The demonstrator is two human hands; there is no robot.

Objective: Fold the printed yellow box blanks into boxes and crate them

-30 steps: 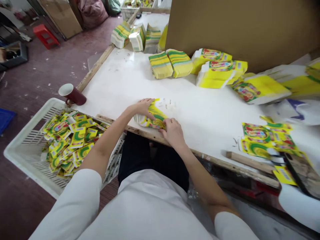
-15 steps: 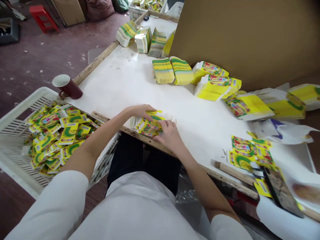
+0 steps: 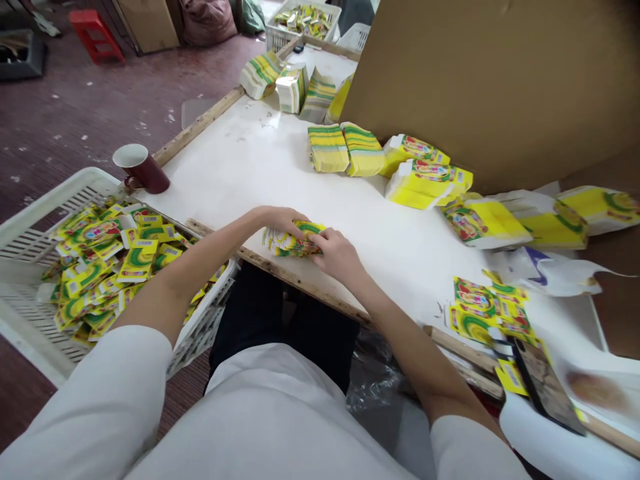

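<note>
Item: one fanned bundle of printed yellow cards [image 3: 287, 247], at the near edge of the white-topped table [image 3: 235, 173], directly before the worker's body. Left hand [image 3: 286, 220]: laid over it from the left, fingers and thumb grasping it. Right hand [image 3: 341, 255]: at its right end, thumb and fingertips closed on the edge. The bundle's underside is hidden, so whether it rests on the tabletop I cannot tell.

Left of the worker: one white plastic crate [image 3: 31, 215], heaped with loose pieces [image 3: 137, 260] in the same print; above it, a maroon mug [image 3: 150, 175] at the table's corner.

Beyond the hands: two edge-striped stacks [image 3: 327, 150], side by side; right of them, printed blocks [image 3: 430, 190], near the brown cardboard panel [image 3: 465, 87]. Far left corner: further striped stacks [image 3: 291, 89].

Right: loose printed sheets [image 3: 473, 310], a wooden bar [image 3: 467, 350], a dark phone-like slab [image 3: 545, 383].

Progress, by my judgement: the heaped crate looks like a good share handled; the bundle is mid-handling, with many squared stacks seemingly left. No exact count possible.
</note>
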